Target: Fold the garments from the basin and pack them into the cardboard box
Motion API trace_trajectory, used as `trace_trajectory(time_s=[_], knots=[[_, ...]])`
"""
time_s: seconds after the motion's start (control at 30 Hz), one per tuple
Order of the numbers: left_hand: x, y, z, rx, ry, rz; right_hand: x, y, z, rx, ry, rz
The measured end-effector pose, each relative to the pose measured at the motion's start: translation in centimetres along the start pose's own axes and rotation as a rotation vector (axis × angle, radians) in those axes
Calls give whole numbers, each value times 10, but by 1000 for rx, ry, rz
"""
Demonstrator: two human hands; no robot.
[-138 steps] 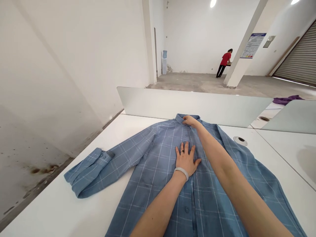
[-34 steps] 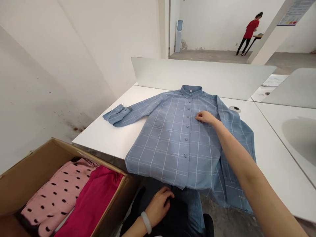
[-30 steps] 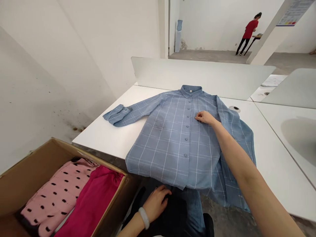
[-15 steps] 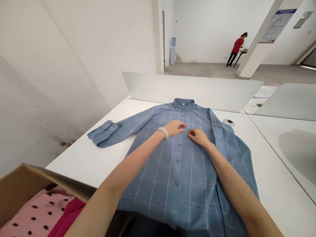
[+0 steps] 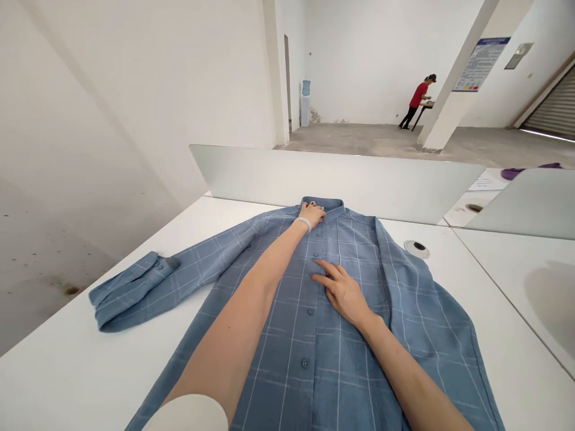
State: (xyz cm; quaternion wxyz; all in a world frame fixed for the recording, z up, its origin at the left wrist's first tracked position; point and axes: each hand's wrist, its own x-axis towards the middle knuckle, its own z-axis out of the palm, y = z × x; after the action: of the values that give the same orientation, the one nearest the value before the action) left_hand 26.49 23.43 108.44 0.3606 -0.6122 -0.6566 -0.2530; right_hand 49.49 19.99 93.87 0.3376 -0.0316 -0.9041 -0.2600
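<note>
A blue shirt (image 5: 287, 299) with a white windowpane check lies front up on the white table, buttoned down the middle. Its left-hand sleeve stretches out flat, while the other sleeve hangs close along the body. At the neck, my left hand (image 5: 313, 213), with a pale band at the wrist, bends its fingers over the shirt's collar (image 5: 335, 208) and seems to pinch it; the fingertips are partly hidden. My right hand (image 5: 344, 290) is open, fingers spread over the button placket at chest height, holding nothing.
A low frosted divider (image 5: 341, 179) stands along the back of the white table (image 5: 54, 371). A round cable hole (image 5: 417, 248) sits right of the shirt. Farther off, a person in red (image 5: 417, 99) stands at a small table, near a slanted pillar (image 5: 449, 114).
My left hand has moved up from the chest to the collar. My right hand has opened its fingers beside the placket. The view has shifted; the box of clothes at lower left is gone.
</note>
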Motion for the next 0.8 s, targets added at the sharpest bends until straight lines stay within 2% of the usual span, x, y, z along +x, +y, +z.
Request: trace_trajectory(time_s=[0.1,0.23,0.47,0.63,0.8], knots=[[7,-3,3,8,22,-15,0,-1,0,13,-52,-16],[9,-4,6,26,47,-47,0,1,2,32,-39,4],[-21,16,2,47,162,-31,-3,2,2,31,-29,-33],[-58,36,10,-30,-14,-10,-3,2,2,25,-38,-47],[-83,45,29,-78,-92,-37,-3,-10,-4,-45,-104,3]])
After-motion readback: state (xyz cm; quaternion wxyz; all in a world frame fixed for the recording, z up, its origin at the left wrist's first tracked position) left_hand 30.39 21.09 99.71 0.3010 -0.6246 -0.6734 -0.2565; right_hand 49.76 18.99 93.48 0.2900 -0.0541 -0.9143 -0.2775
